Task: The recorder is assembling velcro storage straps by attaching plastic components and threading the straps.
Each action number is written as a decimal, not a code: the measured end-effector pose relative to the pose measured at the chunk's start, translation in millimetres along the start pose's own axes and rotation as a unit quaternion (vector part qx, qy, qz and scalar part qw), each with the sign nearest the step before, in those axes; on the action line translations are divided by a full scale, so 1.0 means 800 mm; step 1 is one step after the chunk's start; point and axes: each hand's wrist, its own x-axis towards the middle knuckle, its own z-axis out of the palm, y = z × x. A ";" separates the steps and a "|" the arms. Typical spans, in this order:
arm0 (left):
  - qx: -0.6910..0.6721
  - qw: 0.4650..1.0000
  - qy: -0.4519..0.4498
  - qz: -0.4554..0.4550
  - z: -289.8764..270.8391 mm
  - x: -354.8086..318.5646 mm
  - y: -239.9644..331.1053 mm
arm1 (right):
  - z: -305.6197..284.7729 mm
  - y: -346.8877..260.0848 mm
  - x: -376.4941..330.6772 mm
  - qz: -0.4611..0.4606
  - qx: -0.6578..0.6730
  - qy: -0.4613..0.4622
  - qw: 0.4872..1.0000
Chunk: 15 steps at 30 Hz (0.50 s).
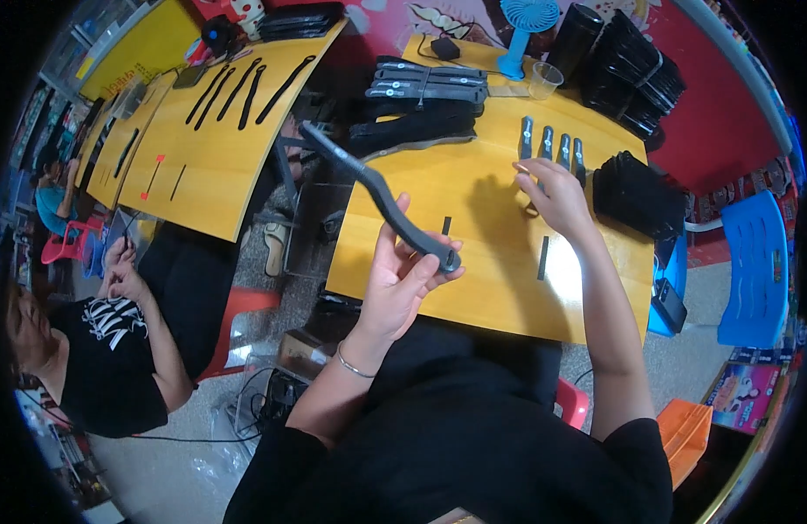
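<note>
Left hand: the left hand [402, 284] has its fingers [440, 278] curled shut around the near end of a long dark grey strap [377, 194], which rises up and away to the left above the counter.
Right hand: the right hand [552, 194] reaches forward over the counter, its fingers [526, 168] loosely bent and spread, gripping nothing, tips just short of a row of four short grey pieces [552, 140].
Counter: a yellow wooden counter [491, 288]; two small black strips [543, 258] lie flat on it near the right hand.
Beyond the row: a stack of dark straps [425, 92] lies left of the row, a clear plastic cup [544, 80] and a blue fan [524, 26] behind it, black piles [635, 65] to its right.
Room: a second yellow counter [211, 166] with long black strips stands far left of the row; a seated person in a black shirt [106, 367] is beside it; a blue plastic chair [757, 262] stands far right on a red floor.
</note>
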 end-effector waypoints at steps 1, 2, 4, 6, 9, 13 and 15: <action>-0.005 1.000 -0.004 0.003 0.003 0.001 0.000 | -0.012 -0.020 -0.003 -0.009 0.029 0.028 0.999; -0.004 1.000 0.000 0.003 0.002 0.002 -0.002 | -0.021 -0.043 -0.009 -0.010 0.033 0.025 0.999; -0.007 1.000 -0.004 0.006 0.000 0.004 -0.005 | -0.038 -0.093 -0.029 0.071 0.203 0.039 0.976; -0.017 1.000 0.013 0.001 0.001 0.004 -0.009 | -0.046 -0.128 -0.056 0.057 0.218 -0.005 0.974; -0.027 0.999 0.034 -0.002 0.014 0.003 -0.013 | -0.039 -0.149 -0.085 0.027 0.192 0.001 0.981; -0.022 0.998 0.030 0.041 0.021 0.001 -0.022 | -0.021 -0.166 -0.107 0.060 0.230 0.028 0.971; -0.001 0.997 0.038 0.067 0.021 0.000 -0.027 | -0.019 -0.169 -0.110 0.064 0.225 0.031 0.972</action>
